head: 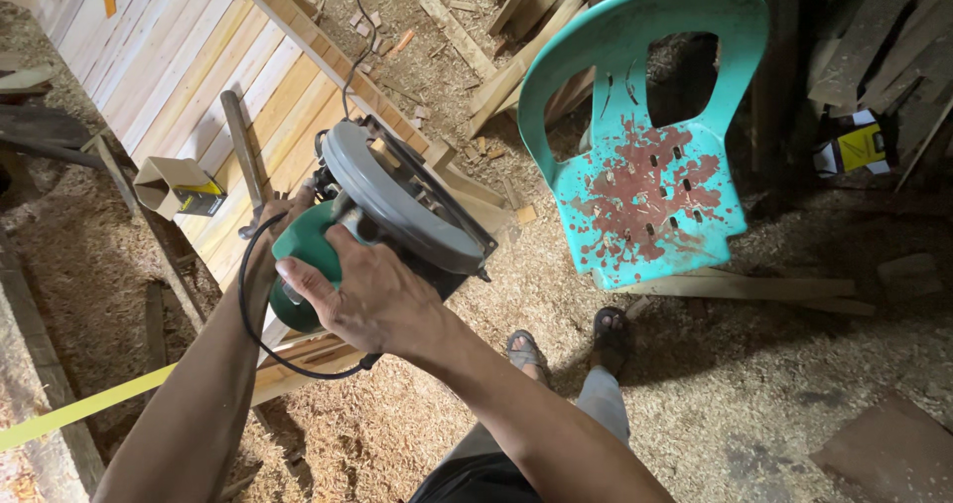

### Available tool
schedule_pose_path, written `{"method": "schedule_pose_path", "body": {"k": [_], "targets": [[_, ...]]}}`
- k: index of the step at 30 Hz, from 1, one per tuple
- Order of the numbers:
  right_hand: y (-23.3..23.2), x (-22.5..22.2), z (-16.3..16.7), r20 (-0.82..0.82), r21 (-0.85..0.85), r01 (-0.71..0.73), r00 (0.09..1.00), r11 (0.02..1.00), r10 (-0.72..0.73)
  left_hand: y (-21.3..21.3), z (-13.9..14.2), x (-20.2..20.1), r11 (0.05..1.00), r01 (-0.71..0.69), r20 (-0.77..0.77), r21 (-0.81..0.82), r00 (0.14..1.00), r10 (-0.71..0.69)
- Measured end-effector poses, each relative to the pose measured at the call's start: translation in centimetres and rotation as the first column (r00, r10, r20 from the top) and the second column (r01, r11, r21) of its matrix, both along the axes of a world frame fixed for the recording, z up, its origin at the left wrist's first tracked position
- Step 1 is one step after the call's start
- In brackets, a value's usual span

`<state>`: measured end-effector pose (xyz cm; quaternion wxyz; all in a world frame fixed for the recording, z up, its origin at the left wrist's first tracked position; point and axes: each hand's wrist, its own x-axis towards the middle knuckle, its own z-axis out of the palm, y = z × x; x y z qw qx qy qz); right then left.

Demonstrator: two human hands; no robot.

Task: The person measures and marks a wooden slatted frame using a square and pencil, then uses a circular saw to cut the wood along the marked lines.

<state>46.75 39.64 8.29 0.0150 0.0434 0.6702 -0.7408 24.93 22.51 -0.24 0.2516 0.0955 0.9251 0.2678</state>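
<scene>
A green and grey circular saw [392, 205] is held up in front of me, over the edge of a slatted wooden panel [179, 66]. My right hand [362, 299] wraps around its green handle from the near side. My left hand [283, 210] is on the far left side of the saw, mostly hidden behind the handle, fingers curled against the body. A black power cord [253, 324] loops down from the saw under my left forearm.
A turquoise plastic chair [645, 165] with worn red patches stands on the sawdust floor to the right. An open cardboard box [174, 187] lies on the panel. Scrap boards pile at the top. A yellow strip [79, 411] runs lower left. My sandalled feet [566, 344] are below.
</scene>
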Motion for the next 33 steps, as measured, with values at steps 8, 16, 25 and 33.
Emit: {"method": "schedule_pose_path", "body": {"k": [8,16,25,33], "targets": [[0.1,-0.3,-0.5,-0.04,0.017,0.015,0.999,1.0,-0.014,-0.1,0.4,-0.1,0.998,0.064,0.013,0.004,0.998,-0.064],[0.1,-0.6,-0.6,-0.017,-0.02,-0.002,1.0,1.0,0.002,0.0,0.5,-0.5,0.997,0.074,0.026,-0.011,0.997,-0.074],[0.2,-1.2,-0.6,0.029,0.018,-0.023,0.999,1.0,0.023,0.0,0.7,-0.5,0.997,0.082,0.043,-0.002,0.996,-0.081],[0.3,-1.3,-1.1,0.035,0.058,-0.021,0.999,0.998,0.019,0.5,0.4,-0.7,0.996,0.085,0.051,-0.011,0.995,-0.085]]}}
